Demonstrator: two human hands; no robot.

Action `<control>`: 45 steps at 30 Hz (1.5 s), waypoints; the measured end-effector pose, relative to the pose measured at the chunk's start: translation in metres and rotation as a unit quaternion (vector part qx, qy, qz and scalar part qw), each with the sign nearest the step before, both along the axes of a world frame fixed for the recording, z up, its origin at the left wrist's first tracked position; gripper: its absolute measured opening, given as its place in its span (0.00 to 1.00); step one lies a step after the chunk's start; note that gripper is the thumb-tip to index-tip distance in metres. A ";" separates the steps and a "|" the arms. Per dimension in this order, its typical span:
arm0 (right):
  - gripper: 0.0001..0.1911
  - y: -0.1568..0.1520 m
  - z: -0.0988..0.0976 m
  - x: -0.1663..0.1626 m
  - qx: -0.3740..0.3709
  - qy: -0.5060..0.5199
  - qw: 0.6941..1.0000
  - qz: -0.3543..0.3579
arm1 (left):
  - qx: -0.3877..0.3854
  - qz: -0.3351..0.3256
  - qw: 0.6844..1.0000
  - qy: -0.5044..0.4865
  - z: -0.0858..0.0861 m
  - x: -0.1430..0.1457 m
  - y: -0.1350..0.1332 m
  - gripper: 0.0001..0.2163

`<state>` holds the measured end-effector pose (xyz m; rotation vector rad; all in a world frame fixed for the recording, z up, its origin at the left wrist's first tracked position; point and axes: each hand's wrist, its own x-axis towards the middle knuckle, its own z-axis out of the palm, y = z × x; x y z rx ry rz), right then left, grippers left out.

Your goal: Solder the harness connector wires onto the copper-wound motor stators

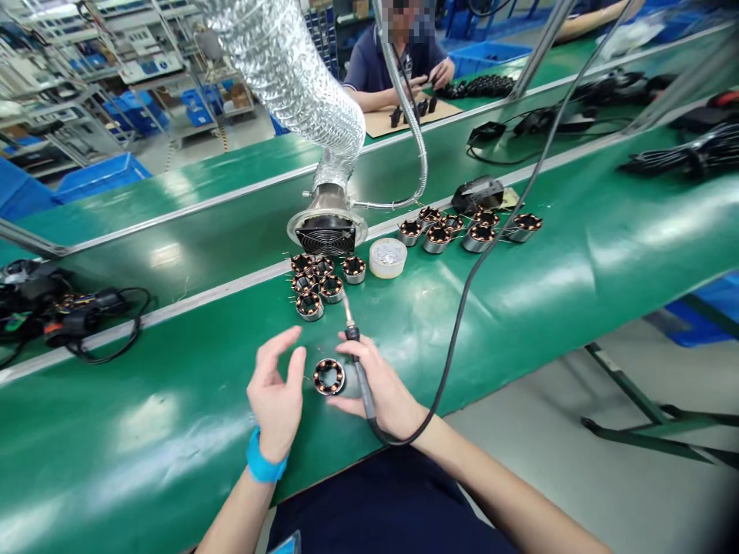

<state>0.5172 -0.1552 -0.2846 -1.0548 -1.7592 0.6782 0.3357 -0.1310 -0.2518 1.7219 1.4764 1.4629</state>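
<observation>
A motor stator (329, 377) with copper windings around a ring lies on the green bench between my hands. To its left, my left hand (278, 385) is open, thumb and fingers apart, with a blue band at its wrist. My right hand (386, 388) holds a soldering iron (361, 369) against the palm, its tip pointing away from me. The thumb and index finger of that hand reach towards the stator's right side; I cannot tell whether they touch it. Beyond the iron's tip stands a group of several similar stators (331, 288).
A round whitish tub (388, 258) stands beside a fan hood (326, 231) on a silver duct (312, 85). More stators (437, 238) sit at the back right. The iron's black cable (462, 308) loops over the bench. Across it, a co-worker (398, 61) handles black parts.
</observation>
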 end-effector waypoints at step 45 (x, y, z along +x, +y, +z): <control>0.27 -0.039 -0.020 0.001 -0.001 0.004 0.992 -0.125 | -0.310 -0.230 0.909 -0.157 -0.029 0.017 -0.002 0.16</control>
